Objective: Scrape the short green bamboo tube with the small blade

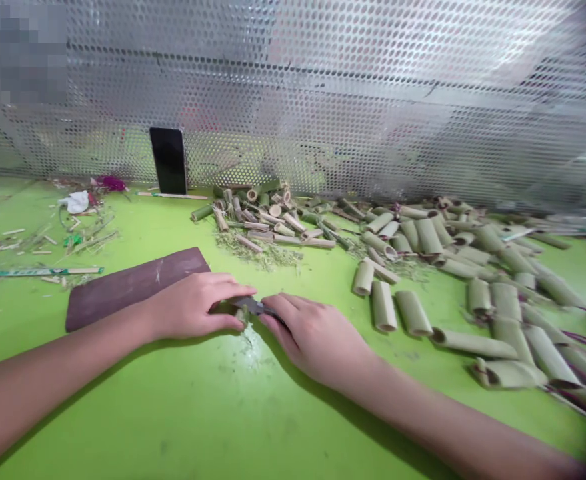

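Observation:
My right hand (317, 333) is closed around the handle of a small knife (253, 306), whose grey blade points left. The blade reaches between the thumb and fingers of my left hand (197, 307), over a small green bamboo piece (243, 315). My left hand pinches this piece, which is mostly hidden by its fingers. Fine shavings lie on the green table (213, 413) just below the blade. Behind my left wrist rests a flat brown block (127, 287), set at a slant.
Many bamboo tubes (383, 307) spread over the right side. Smaller cut pieces and shavings (273, 233) lie at the back middle. A phone (169, 161) leans on the perforated metal screen (293, 87). Scraps and a white tissue (76, 202) are at the left.

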Demonstrator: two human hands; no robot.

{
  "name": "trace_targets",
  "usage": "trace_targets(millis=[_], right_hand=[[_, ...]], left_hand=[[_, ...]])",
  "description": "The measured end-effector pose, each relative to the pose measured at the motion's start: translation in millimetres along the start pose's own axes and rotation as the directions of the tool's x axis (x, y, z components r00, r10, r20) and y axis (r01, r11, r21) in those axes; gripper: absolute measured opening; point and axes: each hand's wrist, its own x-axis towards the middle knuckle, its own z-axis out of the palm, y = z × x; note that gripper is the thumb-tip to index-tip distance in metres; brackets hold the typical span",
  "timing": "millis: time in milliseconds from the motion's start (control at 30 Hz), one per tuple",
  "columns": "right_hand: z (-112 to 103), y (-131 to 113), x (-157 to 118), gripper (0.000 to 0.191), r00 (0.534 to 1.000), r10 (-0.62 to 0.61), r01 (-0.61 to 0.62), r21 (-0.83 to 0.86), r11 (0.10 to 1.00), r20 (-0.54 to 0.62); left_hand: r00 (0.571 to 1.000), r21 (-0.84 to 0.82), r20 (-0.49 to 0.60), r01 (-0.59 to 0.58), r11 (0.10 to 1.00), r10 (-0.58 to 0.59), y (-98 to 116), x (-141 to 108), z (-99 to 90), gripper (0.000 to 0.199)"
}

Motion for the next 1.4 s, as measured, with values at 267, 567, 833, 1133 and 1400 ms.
trace_targets(millis=[267,567,833,1133,1400], right_hand=[[2.3,0.9,-2.3,0.026,0.999,-0.048,0.048,0.021,0.999,-0.007],[0.4,-0.9,-2.2,0.029,0.999,-0.044,0.044,0.006,0.999,-0.009],[-2.1,-1.5,-0.1,0.025,1.0,-0.021,0.021,0.008,1.0,-0.002],[0.2,-1.9,-0.4,0.027,0.999,-0.033,0.033,0.023,0.999,-0.014],[1.0,-3.3,-0.8,0.029,0.999,-0.037,0.037,0.016,0.999,-0.02]], left_hand=[[1.0,-0.01,0.008,0.001,1.0,0.0,3.1,1.5,0.0,0.056],[0.998,-0.02,0.021,0.053,0.998,-0.053,6.9,3.3,-1.8,0.057],[0.996,-0.041,0.032,0.082,0.996,-0.081,5.5,3.3,-2.3,0.055],[0.992,-0.079,0.035,0.12,0.99,-0.118,5.2,4.7,-3.6,0.055],[0.995,-0.051,0.027,0.095,0.994,-0.094,4.2,2.7,-2.3,0.056]])
